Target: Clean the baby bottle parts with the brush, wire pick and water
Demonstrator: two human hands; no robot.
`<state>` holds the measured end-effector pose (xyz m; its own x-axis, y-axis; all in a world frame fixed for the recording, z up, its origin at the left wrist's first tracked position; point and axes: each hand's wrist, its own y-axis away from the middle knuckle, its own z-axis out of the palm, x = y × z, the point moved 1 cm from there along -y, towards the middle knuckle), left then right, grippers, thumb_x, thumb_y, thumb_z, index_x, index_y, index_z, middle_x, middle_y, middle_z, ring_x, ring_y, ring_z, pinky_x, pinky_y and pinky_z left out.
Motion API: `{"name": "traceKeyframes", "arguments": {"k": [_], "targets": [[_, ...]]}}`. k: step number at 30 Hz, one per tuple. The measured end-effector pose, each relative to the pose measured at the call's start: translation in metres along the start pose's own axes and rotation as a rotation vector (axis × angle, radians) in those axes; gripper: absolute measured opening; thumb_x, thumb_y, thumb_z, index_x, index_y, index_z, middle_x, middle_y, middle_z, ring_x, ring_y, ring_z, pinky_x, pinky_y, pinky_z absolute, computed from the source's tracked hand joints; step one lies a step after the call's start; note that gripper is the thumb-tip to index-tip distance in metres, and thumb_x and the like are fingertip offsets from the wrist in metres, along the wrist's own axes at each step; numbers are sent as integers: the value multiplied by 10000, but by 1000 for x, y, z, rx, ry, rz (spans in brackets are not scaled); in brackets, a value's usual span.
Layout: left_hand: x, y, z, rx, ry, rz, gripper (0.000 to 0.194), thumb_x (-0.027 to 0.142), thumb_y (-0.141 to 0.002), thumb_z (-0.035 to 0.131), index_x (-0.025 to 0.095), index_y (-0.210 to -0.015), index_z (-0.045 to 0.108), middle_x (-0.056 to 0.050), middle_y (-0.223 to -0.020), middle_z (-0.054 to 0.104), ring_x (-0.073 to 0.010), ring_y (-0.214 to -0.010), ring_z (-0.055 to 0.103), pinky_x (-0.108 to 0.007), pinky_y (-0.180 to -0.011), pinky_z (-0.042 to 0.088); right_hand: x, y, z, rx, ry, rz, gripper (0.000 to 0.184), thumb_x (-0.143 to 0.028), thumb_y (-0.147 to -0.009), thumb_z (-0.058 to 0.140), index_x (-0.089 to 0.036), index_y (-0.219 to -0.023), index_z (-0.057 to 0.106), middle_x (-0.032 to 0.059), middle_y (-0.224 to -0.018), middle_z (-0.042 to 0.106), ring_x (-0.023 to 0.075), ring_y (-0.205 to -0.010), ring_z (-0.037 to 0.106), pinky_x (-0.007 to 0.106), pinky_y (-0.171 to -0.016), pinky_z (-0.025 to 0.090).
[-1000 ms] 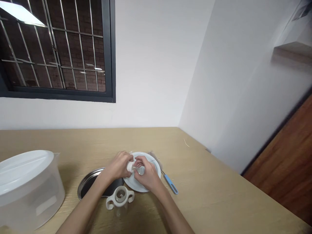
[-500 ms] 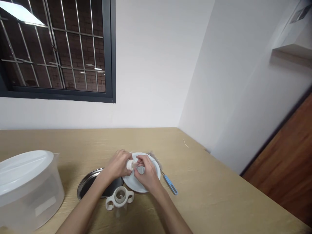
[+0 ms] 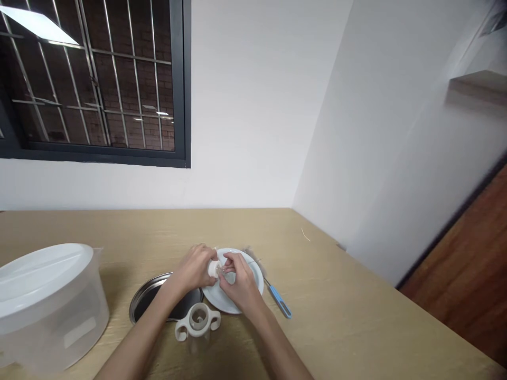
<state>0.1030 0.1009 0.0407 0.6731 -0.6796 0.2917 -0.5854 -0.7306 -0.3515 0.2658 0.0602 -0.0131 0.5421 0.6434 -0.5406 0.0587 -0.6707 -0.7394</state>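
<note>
Above a white plate [image 3: 225, 304], my left hand [image 3: 197, 267] grips the white collar of a baby bottle nipple [image 3: 214, 268]. The fingers of my right hand [image 3: 240, 283] pinch toward the clear teat end that sticks out to the right; its tip is partly hidden by them. In front of my hands an uncapped baby bottle [image 3: 198, 320] with two white handles stands upright. Partly under my left forearm lies a round dark tray [image 3: 148, 295] with a shiny metal rim. A brush with a blue handle [image 3: 280, 302] rests against the plate's right side.
At the left stands a large translucent container [image 3: 51, 316] with a white lid. A thin pale strand [image 3: 305, 235] lies near the table's [image 3: 356, 316] back right edge. White walls and a barred window [image 3: 95, 79] rise behind the table.
Both hands stay over the plate with the nipple between them. My right fingers shift slightly around the clear teat. The whole view has moved a little.
</note>
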Motion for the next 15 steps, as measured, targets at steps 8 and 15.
{"name": "traceKeyframes", "arguments": {"k": [8,15], "targets": [[-1,-1,2,-1,42,-26,367,228,-593,726,197,-950,645,-61,-929,663,-259,-954,590,-331,-842,442,-7,-1,-6,-43,51,16,485,-64,-735,551,-206,-1193,482,71,-1047,528,194,-906,568,340,-820,532],[-7,-2,3,27,74,-52,321,334,-603,731,212,-879,622,-46,-898,649,-252,-904,590,-319,-783,435,-18,-2,-13,68,132,-2,399,-99,-764,495,-185,-1154,500,52,-928,535,207,-867,531,351,-791,486]]}}
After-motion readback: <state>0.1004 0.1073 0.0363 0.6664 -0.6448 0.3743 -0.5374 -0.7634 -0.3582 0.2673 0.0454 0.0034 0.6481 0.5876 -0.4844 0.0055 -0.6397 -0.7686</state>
